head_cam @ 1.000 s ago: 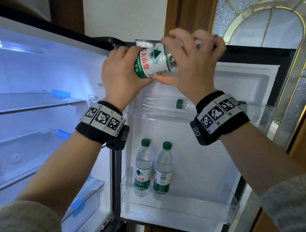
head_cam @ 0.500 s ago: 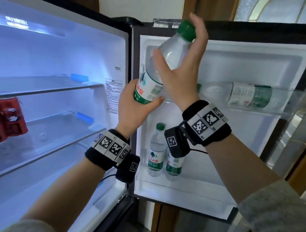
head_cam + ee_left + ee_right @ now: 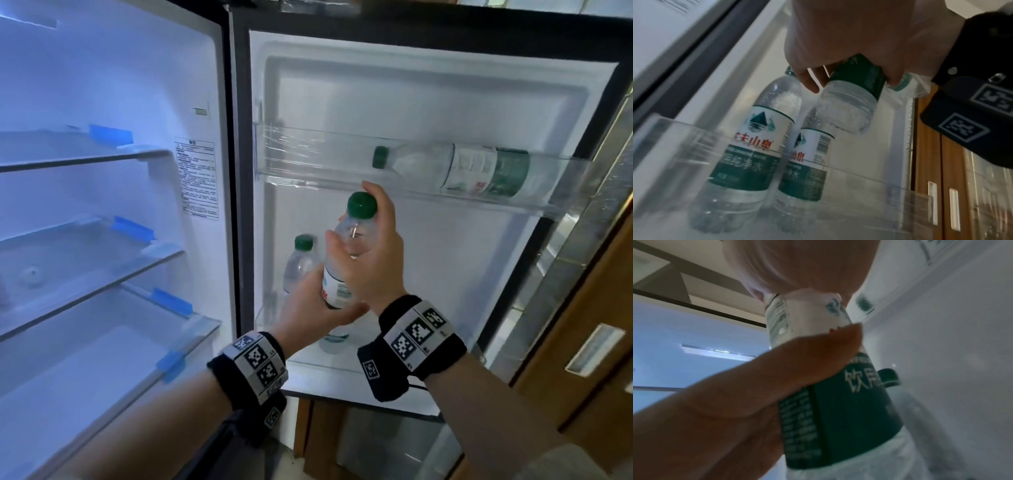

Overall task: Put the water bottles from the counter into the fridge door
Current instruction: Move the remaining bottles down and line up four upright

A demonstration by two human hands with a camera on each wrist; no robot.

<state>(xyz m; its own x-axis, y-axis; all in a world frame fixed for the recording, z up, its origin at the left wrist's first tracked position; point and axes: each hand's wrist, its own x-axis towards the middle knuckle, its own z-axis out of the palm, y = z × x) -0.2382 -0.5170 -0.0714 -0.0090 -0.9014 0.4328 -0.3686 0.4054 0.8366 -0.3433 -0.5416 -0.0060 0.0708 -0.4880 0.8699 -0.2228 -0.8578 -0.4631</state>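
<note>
Both hands hold one clear water bottle [image 3: 347,250] with a green cap, upright in front of the open fridge door. My left hand [image 3: 310,308] grips its lower, labelled half. My right hand [image 3: 373,263] wraps its shoulder just under the cap. The bottle's base [image 3: 849,112] hangs above the lower door bin [image 3: 869,183], where two matching bottles [image 3: 754,146] [image 3: 807,162] stand side by side at the left. From the head, only one of them [image 3: 300,263] shows clearly; the other is mostly behind my hands.
A larger green-capped bottle [image 3: 472,169] lies on its side in the upper door bin [image 3: 308,161]. The fridge's lit shelves [image 3: 85,157] are to the left. Wooden cabinet doors [image 3: 589,342] stand behind the door on the right.
The bottle has come down from the top of the door and turned from tilted to upright, now level with the lower bin's bottles. Both hands came down with it.
</note>
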